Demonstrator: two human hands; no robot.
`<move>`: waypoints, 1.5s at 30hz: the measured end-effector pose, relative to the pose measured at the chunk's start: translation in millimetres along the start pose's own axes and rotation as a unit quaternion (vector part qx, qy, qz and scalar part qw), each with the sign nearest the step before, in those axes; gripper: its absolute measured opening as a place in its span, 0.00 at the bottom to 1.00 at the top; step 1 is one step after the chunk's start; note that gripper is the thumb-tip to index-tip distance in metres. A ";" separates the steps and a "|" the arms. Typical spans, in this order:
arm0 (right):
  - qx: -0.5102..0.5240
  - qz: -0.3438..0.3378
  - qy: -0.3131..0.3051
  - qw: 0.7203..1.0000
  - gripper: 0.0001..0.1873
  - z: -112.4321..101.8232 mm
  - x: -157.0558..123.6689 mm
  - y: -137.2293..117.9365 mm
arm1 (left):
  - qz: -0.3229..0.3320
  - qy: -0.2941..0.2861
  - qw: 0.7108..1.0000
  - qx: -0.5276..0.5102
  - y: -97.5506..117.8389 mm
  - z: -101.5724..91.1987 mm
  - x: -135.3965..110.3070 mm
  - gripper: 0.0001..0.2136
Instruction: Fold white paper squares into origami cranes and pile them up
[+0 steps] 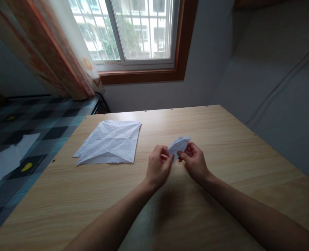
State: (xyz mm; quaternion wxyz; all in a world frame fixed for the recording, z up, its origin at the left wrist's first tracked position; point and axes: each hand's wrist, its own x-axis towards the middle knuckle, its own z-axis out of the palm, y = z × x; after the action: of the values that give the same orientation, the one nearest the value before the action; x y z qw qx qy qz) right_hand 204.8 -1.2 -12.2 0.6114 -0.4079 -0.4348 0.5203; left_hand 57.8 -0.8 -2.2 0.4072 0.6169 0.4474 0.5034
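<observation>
Between my two hands is a small piece of folded white paper (179,145), held a little above the wooden table. My left hand (159,164) pinches its lower left edge between thumb and fingers. On the other side, my right hand (195,161) grips the right part, with the thumb on the near face and the fingers curled behind. The paper tilts up toward the right and shows several folded layers. Its far side is hidden from me. Off to the left lie creased white sheets (111,141), stacked loosely and flat on the table.
The wooden table (123,195) spreads under both arms. Left of it stands a bed with a checked cover (2,122), carrying white papers (7,162). Behind are a barred window (144,31) and a patterned curtain (57,45). A cable (277,83) runs along the right wall.
</observation>
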 end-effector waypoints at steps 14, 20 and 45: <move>0.024 0.039 -0.095 0.994 0.19 -7.0 -3.3 0.3 | -0.022 -0.102 0.990 -0.094 -7.7 -3.7 1.2 0.16; -0.009 0.028 -0.092 0.995 0.14 -9.4 -3.7 -5.9 | -0.075 -0.075 0.985 -0.136 -8.0 -5.1 4.1 0.11; 0.011 0.027 -0.063 0.998 0.15 -14.2 -2.4 5.0 | 0.007 -0.052 0.996 -0.072 -0.4 -17.0 7.0 0.13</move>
State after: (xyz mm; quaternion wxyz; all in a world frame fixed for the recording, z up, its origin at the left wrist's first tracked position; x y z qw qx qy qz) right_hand 216.8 -3.7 -21.3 0.5727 -0.3794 -0.4556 0.5660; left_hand 41.7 7.0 2.0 0.4697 0.6142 0.3840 0.5047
